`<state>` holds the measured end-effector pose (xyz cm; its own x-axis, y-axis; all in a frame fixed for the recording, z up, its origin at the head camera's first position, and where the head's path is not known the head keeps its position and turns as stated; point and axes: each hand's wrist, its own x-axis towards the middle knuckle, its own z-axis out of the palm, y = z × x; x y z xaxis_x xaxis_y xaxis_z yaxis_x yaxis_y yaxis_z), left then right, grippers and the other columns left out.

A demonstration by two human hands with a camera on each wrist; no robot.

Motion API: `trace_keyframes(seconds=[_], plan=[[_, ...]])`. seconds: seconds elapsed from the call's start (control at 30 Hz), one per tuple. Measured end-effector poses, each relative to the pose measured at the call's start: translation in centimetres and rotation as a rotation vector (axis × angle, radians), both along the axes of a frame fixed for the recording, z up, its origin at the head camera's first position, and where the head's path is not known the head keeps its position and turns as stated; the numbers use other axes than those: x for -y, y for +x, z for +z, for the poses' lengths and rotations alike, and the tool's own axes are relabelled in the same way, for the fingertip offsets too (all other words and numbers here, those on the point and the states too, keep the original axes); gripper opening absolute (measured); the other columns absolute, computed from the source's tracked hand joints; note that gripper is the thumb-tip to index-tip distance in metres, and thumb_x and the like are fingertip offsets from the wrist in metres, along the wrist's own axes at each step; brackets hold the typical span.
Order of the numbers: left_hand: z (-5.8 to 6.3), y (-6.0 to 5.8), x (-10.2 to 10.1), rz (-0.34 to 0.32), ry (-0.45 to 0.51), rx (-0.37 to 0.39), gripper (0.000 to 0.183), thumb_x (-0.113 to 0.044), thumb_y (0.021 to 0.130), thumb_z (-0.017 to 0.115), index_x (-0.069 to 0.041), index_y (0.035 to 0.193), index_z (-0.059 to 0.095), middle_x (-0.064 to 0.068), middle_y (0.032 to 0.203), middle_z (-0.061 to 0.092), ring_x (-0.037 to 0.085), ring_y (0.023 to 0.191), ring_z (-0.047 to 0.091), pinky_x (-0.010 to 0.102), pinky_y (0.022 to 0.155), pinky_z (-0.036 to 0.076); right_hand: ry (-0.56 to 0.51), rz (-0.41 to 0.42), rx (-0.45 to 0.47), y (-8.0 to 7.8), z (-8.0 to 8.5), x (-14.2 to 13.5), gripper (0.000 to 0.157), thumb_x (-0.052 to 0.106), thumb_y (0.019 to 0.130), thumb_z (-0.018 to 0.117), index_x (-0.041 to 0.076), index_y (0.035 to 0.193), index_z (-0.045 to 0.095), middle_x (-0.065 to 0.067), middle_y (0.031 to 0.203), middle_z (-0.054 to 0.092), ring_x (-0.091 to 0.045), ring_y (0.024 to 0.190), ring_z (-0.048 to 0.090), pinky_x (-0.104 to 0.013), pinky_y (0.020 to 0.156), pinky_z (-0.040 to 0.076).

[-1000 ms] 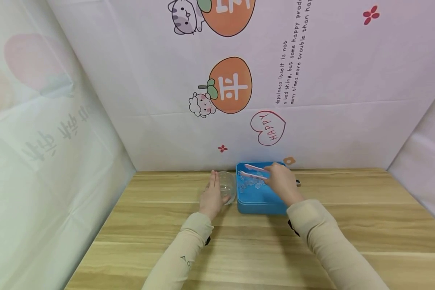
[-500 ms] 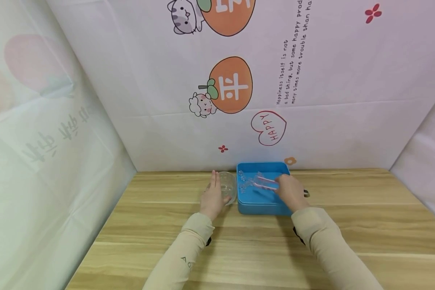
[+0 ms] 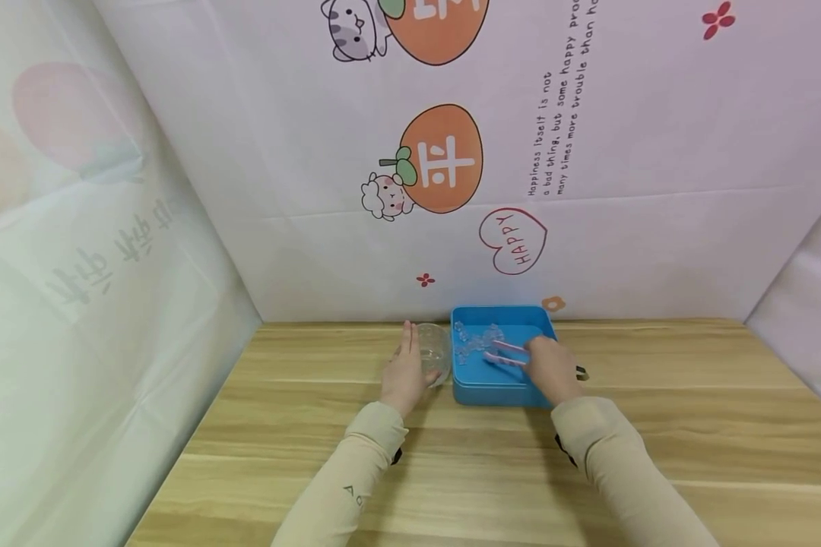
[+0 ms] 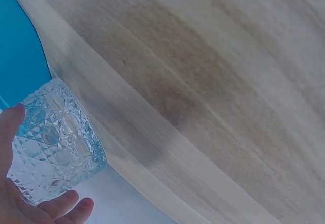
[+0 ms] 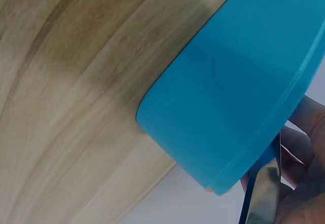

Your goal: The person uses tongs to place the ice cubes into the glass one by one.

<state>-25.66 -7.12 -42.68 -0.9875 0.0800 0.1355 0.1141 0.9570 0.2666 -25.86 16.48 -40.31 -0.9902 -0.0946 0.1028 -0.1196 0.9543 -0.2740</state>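
1. Tongs (image 3: 505, 359), pink and spread, are pointing left within the blue box (image 3: 494, 394), near clear pieces (image 3: 477, 342).
2. Long axis is running crosswise.
3. Right hand (image 3: 553, 368) is gripping the tongs.
4. Left hand (image 3: 404, 377) is holding a glass cup (image 4: 53, 140) just left of the blue box.

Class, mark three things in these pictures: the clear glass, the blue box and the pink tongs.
Clear glass (image 4: 58, 145), left wrist view: its patterned side.
Blue box (image 3: 496, 394), head view: its front wall.
Pink tongs (image 3: 506, 360), head view: the lower arm.
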Motion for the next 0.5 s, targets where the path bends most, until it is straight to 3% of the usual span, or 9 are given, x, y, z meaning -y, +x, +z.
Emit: trace_keyframes(seconds=[0.23, 0.5], plan=[[-0.06, -0.01, -0.20, 0.001, -0.005, -0.017, 0.095, -0.043, 0.084, 0.070, -0.004, 0.153, 0.017, 0.009, 0.161, 0.017, 0.024, 0.098, 0.063, 0.022, 0.048, 0.039, -0.012, -0.015, 0.006, -0.14, -0.32, 0.11, 0.027, 0.003, 0.084, 0.067, -0.010, 0.108, 0.067, -0.027, 0.106, 0.068, -0.039, 0.097, 0.064, -0.049, 0.082, 0.054], [-0.29, -0.14, -0.12, 0.003, 0.007, -0.019, 0.096, -0.041, 0.083, 0.071, -0.004, 0.153, 0.017, 0.009, 0.161, 0.017, 0.024, 0.096, 0.064, 0.023, 0.050, 0.041, -0.015, 0.025, 0.009, -0.01, -0.35, 0.08, 0.031, 0.008, 0.084, 0.070, -0.009, 0.109, 0.067, -0.027, 0.107, 0.067, -0.040, 0.098, 0.063, -0.049, 0.082, 0.053]])
